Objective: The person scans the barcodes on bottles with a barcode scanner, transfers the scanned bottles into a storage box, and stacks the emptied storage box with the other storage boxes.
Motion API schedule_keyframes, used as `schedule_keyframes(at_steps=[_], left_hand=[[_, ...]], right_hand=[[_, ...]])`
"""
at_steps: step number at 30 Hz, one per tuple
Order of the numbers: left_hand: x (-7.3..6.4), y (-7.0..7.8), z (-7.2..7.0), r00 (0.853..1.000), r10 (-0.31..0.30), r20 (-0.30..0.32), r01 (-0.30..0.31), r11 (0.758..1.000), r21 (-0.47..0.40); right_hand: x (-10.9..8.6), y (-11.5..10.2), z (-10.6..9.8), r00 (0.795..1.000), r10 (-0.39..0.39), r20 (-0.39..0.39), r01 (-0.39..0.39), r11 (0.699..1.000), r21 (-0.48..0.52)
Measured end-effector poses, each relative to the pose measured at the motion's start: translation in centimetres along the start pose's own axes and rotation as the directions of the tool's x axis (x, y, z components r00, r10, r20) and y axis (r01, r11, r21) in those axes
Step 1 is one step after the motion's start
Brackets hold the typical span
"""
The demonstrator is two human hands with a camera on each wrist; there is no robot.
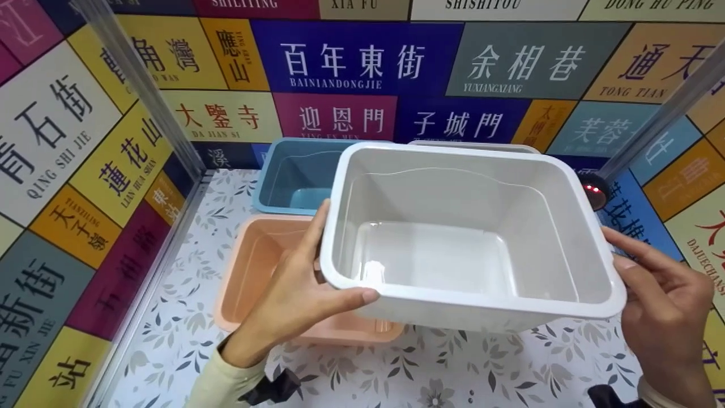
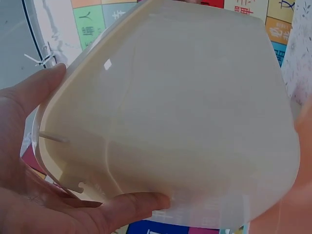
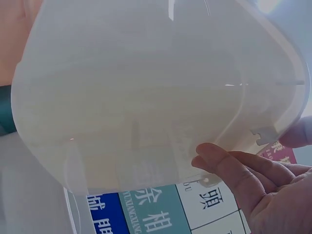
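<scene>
A white plastic storage bin [image 1: 447, 249] is held up above the table, its open top tilted toward the head camera. My left hand [image 1: 303, 286] grips its left end, thumb over the front rim and fingers behind the wall. At the opposite end my right hand [image 1: 662, 300] holds the rim near the right corner. Both wrist views show the outer wall of the white bin [image 2: 185, 107] up close, with fingers of the left hand [image 2: 131, 207] and of the right hand [image 3: 229, 168] against it. Inside, the bin is bare.
An orange bin [image 1: 243, 272] stands on the patterned table [image 1: 170, 351], partly hidden by my left hand and the white bin. Behind it is a blue bin [image 1: 283, 170]. The rim of a greyish bin [image 1: 476, 145] shows at the back. Printed panels surround the table on three sides.
</scene>
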State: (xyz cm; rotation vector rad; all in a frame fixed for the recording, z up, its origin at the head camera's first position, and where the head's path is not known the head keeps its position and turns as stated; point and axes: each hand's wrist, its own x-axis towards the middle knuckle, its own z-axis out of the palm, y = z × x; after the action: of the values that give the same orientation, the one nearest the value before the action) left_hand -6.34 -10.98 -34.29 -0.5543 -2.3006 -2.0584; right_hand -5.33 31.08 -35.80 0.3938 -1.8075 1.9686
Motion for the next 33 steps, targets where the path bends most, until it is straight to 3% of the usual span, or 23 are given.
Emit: schedule_keyframes(at_steps=[8,16,22,26,30,33], left_hand=[[0.0,-0.7,-1.6,1.0,-0.001,0.017,0.001,0.999,-0.039],[-0.3,-1.3,-3.2,0.999,-0.03,0.016,0.031,0.997,-0.071],[-0.7,-1.6,-4.5,0.998,-0.061,0.013,0.062,0.991,-0.121],[-1.2,-1.8,-5.4,0.996,-0.088,-0.034,0.085,0.994,-0.068],[-1.5,-2.1,-6.1,0.995,-0.065,-0.075,0.066,0.998,0.02],[-1.6,-2.3,-6.6,0.995,-0.058,-0.078,0.061,0.998,0.027]], right_hand=[[0.3,0.6,1.3,0.996,-0.069,0.055,0.06,0.986,0.156],[0.3,1.2,3.1,0.997,-0.053,0.052,0.036,0.959,0.283],[0.4,1.5,4.5,0.996,-0.056,0.064,0.034,0.954,0.299],[0.5,1.8,5.3,0.996,-0.04,0.08,0.018,0.966,0.258],[0.6,2.0,6.0,0.995,-0.028,0.098,0.003,0.971,0.238],[0.6,2.1,6.4,0.993,-0.025,0.112,-0.003,0.971,0.239]])
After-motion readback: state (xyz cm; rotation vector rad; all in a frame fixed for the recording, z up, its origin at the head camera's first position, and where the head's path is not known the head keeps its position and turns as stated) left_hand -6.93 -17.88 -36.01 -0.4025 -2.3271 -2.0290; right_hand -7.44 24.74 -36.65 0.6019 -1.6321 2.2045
